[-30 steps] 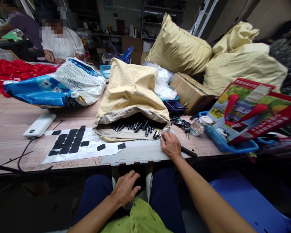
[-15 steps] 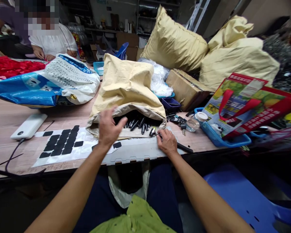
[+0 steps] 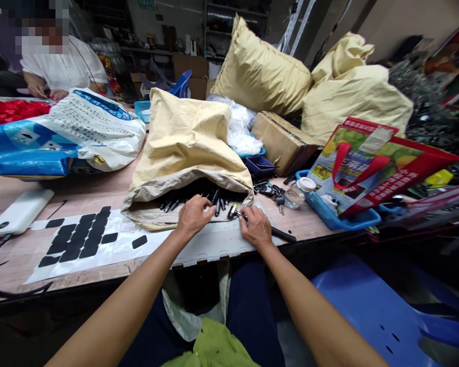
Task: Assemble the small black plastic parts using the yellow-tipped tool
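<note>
An open cream woven sack [image 3: 187, 132] lies on the table with its mouth toward me. Slim black pen-shaped pieces [image 3: 218, 204] spill from it. My left hand [image 3: 195, 216] is at the front of the mouth, among these pieces, fingers curled and thumb drawn in; what it pinches, if anything, cannot be made out. To its right, my right hand [image 3: 255, 226] is closed round the shaft of a small hammer [image 3: 232, 211]. The hammer's head points left and its black grip sticks out to the right below the palm. A pale flat board [image 3: 210, 244] lies under both hands.
On the left are a sheet of black rounded stickers [image 3: 76, 239], a white power bank [image 3: 20, 213] and a blue-white bag [image 3: 65, 135]. To the right stand a clear jar [image 3: 300, 192] and a blue basket [image 3: 338, 216] holding a red shopping bag. A co-worker [image 3: 63, 69] sits across the table.
My left hand has come down and right from above the sack's left edge to the black pieces, its spread fingers now curled. My right hand stays on the hammer. The view has shifted slightly right.
</note>
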